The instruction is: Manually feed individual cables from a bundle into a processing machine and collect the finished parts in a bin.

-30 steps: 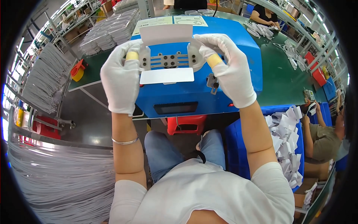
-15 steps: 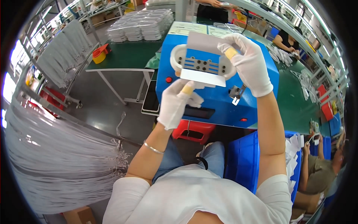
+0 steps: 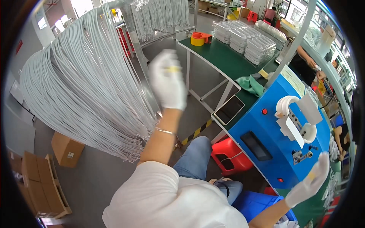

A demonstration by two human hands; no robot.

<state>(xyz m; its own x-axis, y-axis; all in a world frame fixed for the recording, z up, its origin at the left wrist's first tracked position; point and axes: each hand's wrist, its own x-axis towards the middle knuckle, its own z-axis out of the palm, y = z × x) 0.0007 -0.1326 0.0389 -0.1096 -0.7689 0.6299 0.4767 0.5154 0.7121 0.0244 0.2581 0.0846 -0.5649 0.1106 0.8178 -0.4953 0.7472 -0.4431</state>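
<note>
My left hand (image 3: pixel 168 81), in a white glove with yellow tape on a finger, is raised beside a thick hanging bundle of pale grey cables (image 3: pixel 87 83). Motion smears its fingers, and I see nothing held in it. Low on the right, my gloved right hand (image 3: pixel 311 183) is open, fingers stretched out, near the front right corner of the blue machine (image 3: pixel 243 131). On the machine sits a white curved holder (image 3: pixel 308 133) with a white card-like flap (image 3: pixel 291 131) and a greyish plate (image 3: pixel 310 108). A small metal fitting (image 3: pixel 298 157) is mounted between holder and right hand.
A phone (image 3: pixel 229 110) and a green cloth (image 3: pixel 250 85) lie by the machine. Clear plastic trays (image 3: pixel 260 49) and a tape dispenser (image 3: pixel 197 39) stand on the green table (image 3: pixel 224 57). Below are a red stool (image 3: pixel 232 155) and a blue bin (image 3: pixel 251 203). Cardboard boxes (image 3: pixel 66 150) stand left.
The view has swung left toward the cables. Both hands have come away from the holder and white flap: the left toward the cables, the right to the machine's front right.
</note>
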